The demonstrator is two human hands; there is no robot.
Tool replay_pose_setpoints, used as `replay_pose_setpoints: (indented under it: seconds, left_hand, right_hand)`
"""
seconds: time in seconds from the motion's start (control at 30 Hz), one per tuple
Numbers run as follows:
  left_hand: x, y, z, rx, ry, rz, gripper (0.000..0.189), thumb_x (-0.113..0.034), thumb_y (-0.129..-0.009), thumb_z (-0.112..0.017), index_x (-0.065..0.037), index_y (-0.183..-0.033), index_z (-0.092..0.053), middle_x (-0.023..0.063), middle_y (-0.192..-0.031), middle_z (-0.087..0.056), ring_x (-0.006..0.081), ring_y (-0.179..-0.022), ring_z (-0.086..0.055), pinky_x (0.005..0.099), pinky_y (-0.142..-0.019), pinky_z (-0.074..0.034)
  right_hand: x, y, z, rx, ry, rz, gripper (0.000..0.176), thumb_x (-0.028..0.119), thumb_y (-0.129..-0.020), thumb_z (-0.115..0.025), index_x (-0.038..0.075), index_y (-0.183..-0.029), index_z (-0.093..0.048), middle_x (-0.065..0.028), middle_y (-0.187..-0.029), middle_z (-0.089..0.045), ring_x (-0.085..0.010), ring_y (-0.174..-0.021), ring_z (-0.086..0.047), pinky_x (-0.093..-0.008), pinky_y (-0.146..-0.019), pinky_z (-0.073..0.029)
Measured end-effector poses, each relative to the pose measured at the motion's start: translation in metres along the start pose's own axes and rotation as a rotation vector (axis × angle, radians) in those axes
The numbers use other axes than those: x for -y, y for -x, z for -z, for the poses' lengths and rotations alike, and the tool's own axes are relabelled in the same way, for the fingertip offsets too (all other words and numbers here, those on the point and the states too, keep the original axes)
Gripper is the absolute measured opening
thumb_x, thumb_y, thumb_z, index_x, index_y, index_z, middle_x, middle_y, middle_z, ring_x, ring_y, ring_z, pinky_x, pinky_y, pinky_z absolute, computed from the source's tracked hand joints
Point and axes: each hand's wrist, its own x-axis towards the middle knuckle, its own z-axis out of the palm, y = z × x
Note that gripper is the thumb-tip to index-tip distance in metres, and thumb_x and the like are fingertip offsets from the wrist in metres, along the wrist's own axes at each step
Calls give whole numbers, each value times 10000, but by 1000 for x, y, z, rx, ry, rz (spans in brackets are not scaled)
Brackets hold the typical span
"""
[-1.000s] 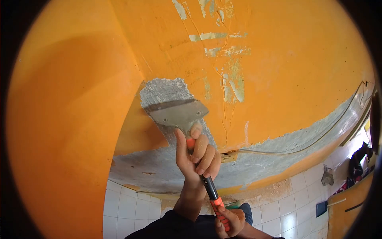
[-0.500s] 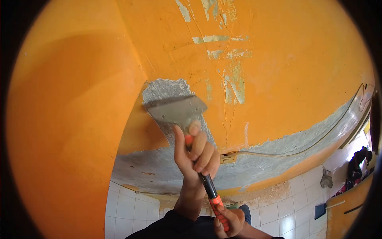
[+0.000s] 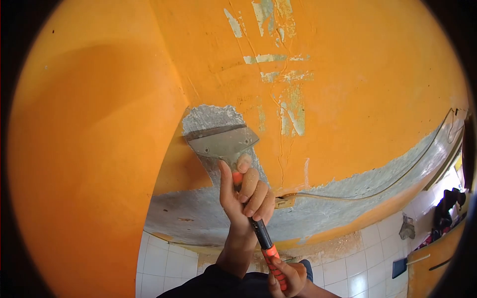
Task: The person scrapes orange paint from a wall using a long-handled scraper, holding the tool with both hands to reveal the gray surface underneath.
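A wide-bladed scraper (image 3: 223, 142) lies with its blade edge against a bare grey patch (image 3: 211, 115) on the orange wall (image 3: 357, 99). My left hand (image 3: 247, 196) is closed around the handle just below the blade, its thumb stretched up along the neck. Lower down, my right hand (image 3: 289, 278) grips the red-and-black end of the same handle. Around the patch the orange paint has a ragged edge, and flaked pale marks (image 3: 293, 116) run up the wall to the right of the blade.
To the left, an orange wall surface (image 3: 94, 164) juts close. A cable (image 3: 343, 199) runs along the grey lower band from a yellowish socket box (image 3: 284, 202). White floor tiles (image 3: 357, 260) lie below, with a dark blue flat tool (image 3: 399, 268) and dark clothing (image 3: 448, 206) at right.
The view has shifted slightly, so the wall sits a little lower in it. Both hands keep their hold on the scraper, and its blade stays on the grey patch.
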Motion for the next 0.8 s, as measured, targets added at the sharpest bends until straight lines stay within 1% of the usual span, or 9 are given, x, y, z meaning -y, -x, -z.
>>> replay_pose_setpoints:
  seconds: [0.13, 0.2, 0.4, 0.53, 0.6, 0.63, 0.67, 0.73, 0.8]
  left_hand:
    - [-3, -9, -5, 27, 28, 2, 408, -439, -1022, -283, -63, -988, -439, -31, -543, -346, 68, -347, -343, 209, -293, -324]
    - [1, -3, -2, 39, 19, 7, 408, -438, -1023, -282, -62, -984, -437, -29, -544, -349, 70, -348, -347, 209, -295, -329]
    - [-3, -9, -10, 30, 22, -16, 404, -431, -1024, -279, -60, -975, -432, -26, -539, -351, 73, -348, -355, 209, -298, -340]
    - [0, -5, -5, 41, 52, 7, 407, -432, -1024, -279, -58, -986, -435, -25, -540, -347, 76, -352, -355, 215, -300, -340]
    - [-4, -18, -12, 24, 36, 8, 415, -456, -1018, -274, -78, -991, -445, -36, -530, -330, 67, -342, -329, 211, -296, -322]
    - [-5, -21, -15, 20, 18, 3, 424, -480, -1013, -268, -99, -996, -454, -47, -520, -313, 59, -332, -303, 206, -291, -303]
    - [-5, -18, -15, 27, 16, 0, 424, -480, -1013, -268, -99, -996, -454, -47, -520, -313, 59, -332, -303, 206, -291, -303]
    - [-3, -9, -11, -6, 0, 11, 423, -483, -1011, -272, -100, -996, -450, -49, -519, -306, 60, -330, -298, 207, -292, -301]
    - [-4, -12, -10, 29, 27, 1, 425, -463, -1017, -272, -76, -1004, -447, -38, -529, -322, 66, -342, -321, 212, -299, -316]
  right_hand:
    - [-4, -10, -2, -4, -20, 59, 490, 3, -758, -566, -138, -1212, -446, -60, -559, -519, -176, -396, -494, -277, -387, -397]
    - [7, -13, 4, -14, 26, 22, 435, -9, -821, -521, -141, -1231, -454, -200, -880, -651, -255, -565, -620, -328, -502, -494]
    - [7, -21, 5, 38, -1, 7, 445, -21, -825, -515, -123, -1253, -445, -212, -864, -643, -264, -595, -634, -325, -535, -508]
    - [5, -20, 8, 12, -18, 22, 443, -14, -831, -523, -125, -1253, -444, -209, -885, -649, -256, -607, -636, -320, -538, -506]
    - [2, -26, 8, 32, 32, 51, 441, -2, -835, -534, -127, -1249, -446, -210, -916, -654, -264, -622, -641, -319, -545, -507]
    - [-1, -22, 8, 74, 23, 30, 458, 19, -848, -530, -134, -1268, -430, -276, -1055, -636, -269, -630, -647, -311, -554, -510]
    - [-1, -22, 8, 76, 24, 38, 458, 19, -848, -530, -134, -1268, -430, -276, -1055, -636, -269, -630, -647, -311, -554, -510]
    - [0, -17, 6, 15, -47, 8, 482, -16, -780, -602, -109, -1235, -474, -82, -609, -577, -194, -454, -578, -294, -423, -476]
    - [-2, -15, 4, 22, -20, 7, 482, -14, -781, -601, -106, -1237, -475, -85, -611, -580, -191, -455, -578, -291, -420, -471]
